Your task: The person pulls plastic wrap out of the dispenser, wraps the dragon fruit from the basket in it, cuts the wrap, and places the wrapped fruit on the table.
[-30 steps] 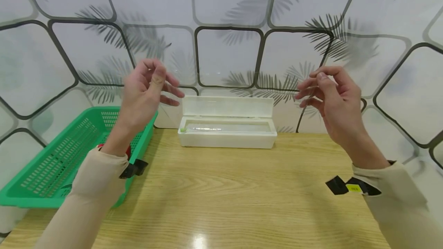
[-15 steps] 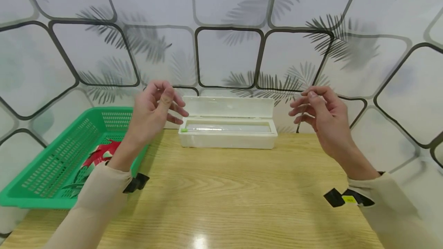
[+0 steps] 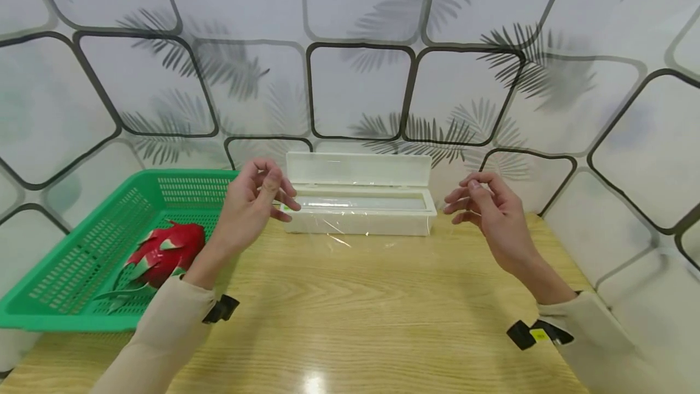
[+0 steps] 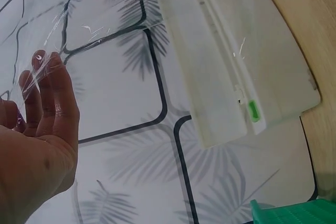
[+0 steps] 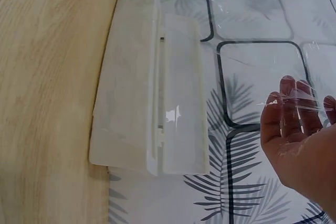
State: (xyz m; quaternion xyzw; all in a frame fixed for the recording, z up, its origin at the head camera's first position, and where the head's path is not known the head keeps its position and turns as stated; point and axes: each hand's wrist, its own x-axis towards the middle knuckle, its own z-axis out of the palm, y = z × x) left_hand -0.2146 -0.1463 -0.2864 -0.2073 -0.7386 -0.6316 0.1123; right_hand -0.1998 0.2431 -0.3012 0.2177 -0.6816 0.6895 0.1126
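Note:
A sheet of clear cling film (image 3: 339,241) spans the gap between both hands, its glints showing low over the table. My left hand (image 3: 248,208) pinches one end between thumb and fingers; in the left wrist view the film (image 4: 50,30) creases at the fingertips. At the other end, my right hand (image 3: 494,217) pinches the film, which bunches across the fingers in the right wrist view. Behind the sheet, against the wall, stands a white cling film dispenser (image 3: 358,224) with its lid (image 3: 358,169) raised. A green slider (image 4: 254,110) sits at one end of its cutting rail.
On the left stands a green plastic basket (image 3: 71,322). Inside it lie a red dragon fruit (image 3: 166,251) and a green handled utensil (image 3: 128,293), partly covered by the left sleeve. The wooden table (image 3: 355,309) meets a patterned wall (image 3: 361,90) at the back.
Both hands have come down and slightly inward, lowering the film from in front of the wall toward the table. The dragon fruit, covered by the left arm before, now shows.

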